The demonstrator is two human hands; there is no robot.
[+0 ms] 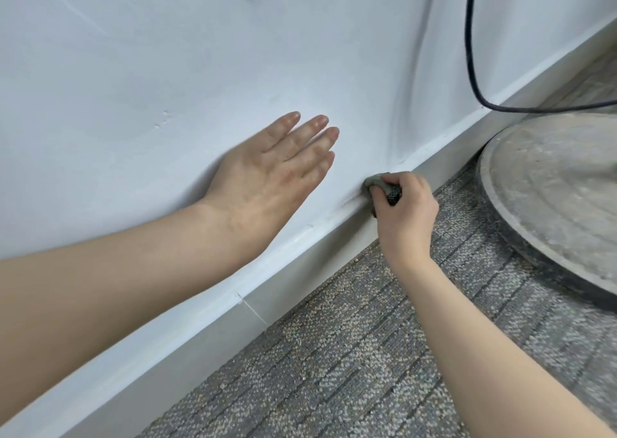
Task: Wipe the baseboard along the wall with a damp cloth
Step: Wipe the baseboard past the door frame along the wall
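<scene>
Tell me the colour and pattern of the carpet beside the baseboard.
The carpet is grey with beige flecked stripes, best in the head view.

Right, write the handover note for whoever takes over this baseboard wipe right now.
Left hand: open, flat on the wall.
Right hand: grips the grey cloth, pressed to the baseboard top edge.
Done: cannot tell which stretch is wiped.
Left: probably wipe along the baseboard toward the round dusty base; mind the black cable hanging there.

Smooth matt baseboard (300,270), woven cloth (384,187), looped-pile carpet (334,371)
</scene>
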